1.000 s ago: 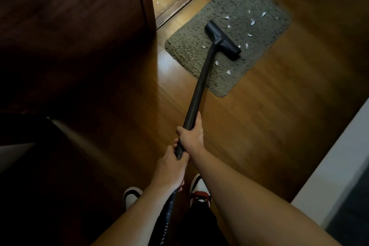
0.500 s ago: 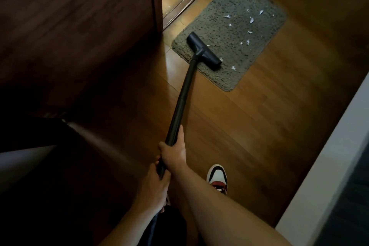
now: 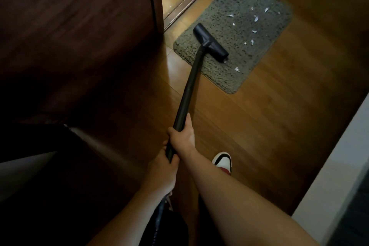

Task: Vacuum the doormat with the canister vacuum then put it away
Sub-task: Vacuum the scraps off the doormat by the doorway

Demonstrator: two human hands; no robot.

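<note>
Nozzle [image 3: 210,43] is creeping a bit further onto the doormat [image 3: 219,6] than half a second back. Right hand [image 3: 182,136], and left hand [image 3: 161,168] just below it, are both curling fingers tight round the one black wand [image 3: 189,86]. It's running away from me, leaning slightly right. The nozzle's sitting crosswise near the mat's near-left edge. About ten white scraps [image 3: 256,18] are lying toward its far-right side. A dark door [image 3: 79,36] is crowding the left and a white ledge [image 3: 329,166] the right, with bare floor [image 3: 259,126] between.

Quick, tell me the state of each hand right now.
Left hand: grips the wand, nearer the body.
Right hand: grips the wand, further up.
</note>
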